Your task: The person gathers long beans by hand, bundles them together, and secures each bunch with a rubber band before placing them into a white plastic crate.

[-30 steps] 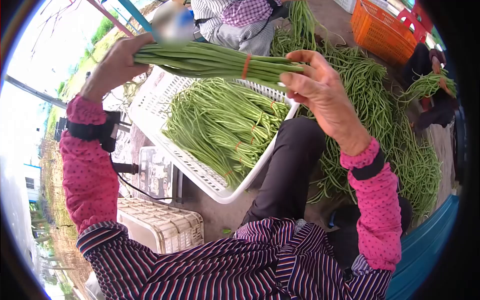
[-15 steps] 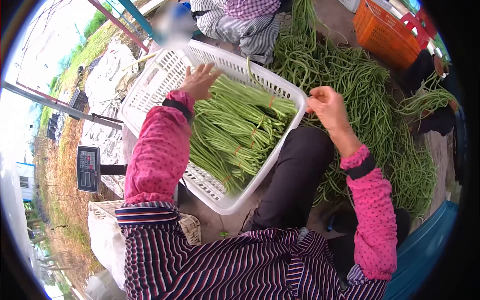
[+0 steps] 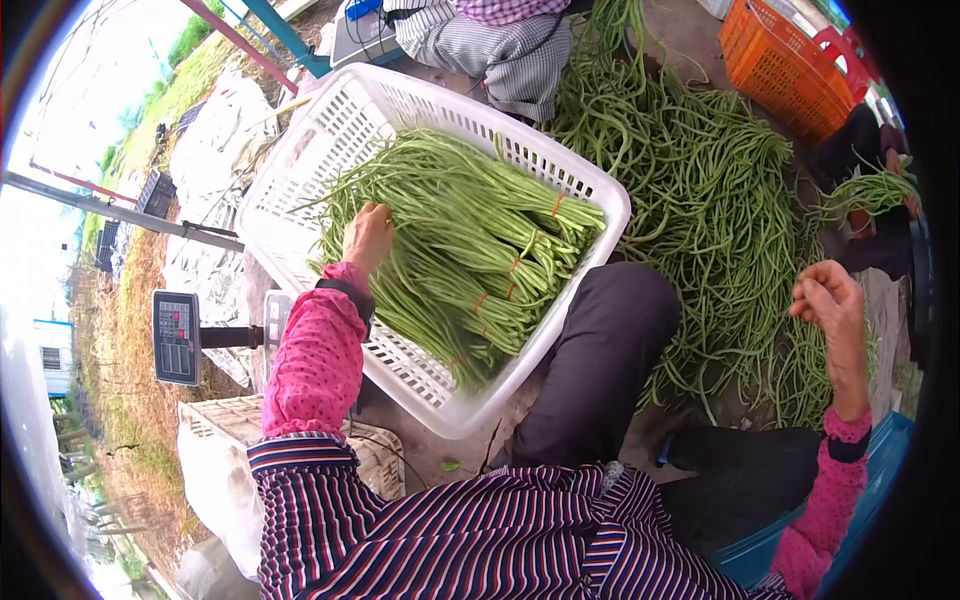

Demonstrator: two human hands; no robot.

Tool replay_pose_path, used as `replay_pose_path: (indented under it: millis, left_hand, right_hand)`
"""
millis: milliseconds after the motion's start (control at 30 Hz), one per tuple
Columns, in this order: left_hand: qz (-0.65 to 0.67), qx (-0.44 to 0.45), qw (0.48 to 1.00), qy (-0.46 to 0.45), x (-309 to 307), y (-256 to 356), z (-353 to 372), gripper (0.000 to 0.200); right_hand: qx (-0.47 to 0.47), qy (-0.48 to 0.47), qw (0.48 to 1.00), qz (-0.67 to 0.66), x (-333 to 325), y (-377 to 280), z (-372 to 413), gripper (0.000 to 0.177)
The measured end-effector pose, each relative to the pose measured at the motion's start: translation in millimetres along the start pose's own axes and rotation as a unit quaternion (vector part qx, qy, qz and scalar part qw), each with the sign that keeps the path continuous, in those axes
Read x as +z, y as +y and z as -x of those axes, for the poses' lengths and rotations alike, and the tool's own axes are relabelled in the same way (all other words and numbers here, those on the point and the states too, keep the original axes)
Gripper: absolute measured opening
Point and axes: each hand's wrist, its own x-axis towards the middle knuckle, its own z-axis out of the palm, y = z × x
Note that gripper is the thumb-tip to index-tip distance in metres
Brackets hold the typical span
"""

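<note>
Tied bundles of long green beans [image 3: 460, 230] lie side by side in a white plastic basket [image 3: 285, 215], with thin red-orange bands near their right ends. My left hand [image 3: 369, 237] rests at the left part of the bundles, fingers curled down; what its fingertips hold, if anything, is hidden. Over on the right, my right hand [image 3: 829, 295] is raised beside a large pile of loose long beans [image 3: 700, 200], its thumb and fingers pinched together. Anything between those fingertips is too small to make out.
A digital scale display [image 3: 177, 337] stands left of the basket. Behind are an orange crate [image 3: 785, 70] and a person in striped and checkered clothing [image 3: 500, 50]. Another person's hands hold beans at the far right. A pale crate [image 3: 225, 420] sits at the lower left.
My right hand has moved right and down, away from the basket's edge. My left hand has shifted down and left, its spread fingers now curled. More bean tails show at the basket's left.
</note>
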Motion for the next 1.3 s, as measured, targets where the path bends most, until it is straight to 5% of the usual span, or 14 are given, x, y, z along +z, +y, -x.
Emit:
replay_pose_path:
  millis: [233, 367, 500, 533, 633, 800, 933, 1067, 1300]
  left_hand:
    - [-0.024, 0.043, 0.998, -0.04, 23, 32, -13, 0.018]
    - [0.113, 0.024, 0.99, 0.075, 36, 23, -13, 0.011]
    - [0.321, -0.258, 0.907, 0.088, 29, 19, -18, 0.018]
    - [0.208, -0.222, 0.937, 0.17, 41, 1, -20, 0.022]
    - [0.165, -0.316, 0.914, 0.193, 34, -17, -21, 0.033]
    - [0.126, -0.315, 0.921, 0.192, 46, -46, -25, 0.029]
    - [0.19, -0.237, 0.926, 0.224, 63, -69, -23, 0.019]
    - [0.466, -0.298, 0.808, 0.203, 58, -76, -27, 0.009]
    - [0.367, -0.352, 0.805, 0.305, -3, -60, -60, 0.016]
  right_hand:
    - [-0.03, 0.051, 0.996, 0.07, -49, -3, 10, 0.016]
    - [-0.064, 0.121, 0.984, 0.116, -94, 11, 19, 0.015]
    - [-0.03, 0.178, 0.974, 0.138, -124, 13, 38, 0.014]
    - [-0.016, 0.181, 0.973, 0.139, -135, 24, 43, 0.015]
    - [0.028, 0.188, 0.972, 0.141, -175, 65, 54, 0.015]
    - [0.119, 0.192, 0.968, 0.111, -219, 155, 62, 0.016]
    - [0.137, 0.161, 0.974, 0.076, -215, 210, 63, 0.016]
    - [0.153, 0.145, 0.971, 0.111, -178, 216, 65, 0.015]
    - [0.16, 0.077, 0.976, 0.124, -129, 228, 61, 0.008]
